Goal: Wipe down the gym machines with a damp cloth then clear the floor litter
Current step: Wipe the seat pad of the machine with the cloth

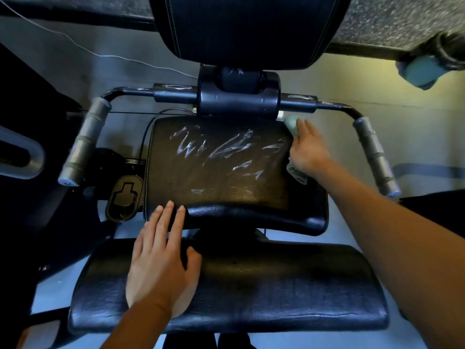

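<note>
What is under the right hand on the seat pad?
A pale green cloth shows beyond the fingers and below the wrist of the right hand, on the seat pad. Its middle is covered.

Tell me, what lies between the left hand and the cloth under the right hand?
In the head view, only the black seat pad, streaked with wet smears, lies between the left hand and the cloth under the right hand.

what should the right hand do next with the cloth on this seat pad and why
Probably sweep the cloth leftward across the middle pad. The right hand presses it at the pad's right edge, and wet streaks lie unspread. The left hand rests flat on the near pad.
</note>
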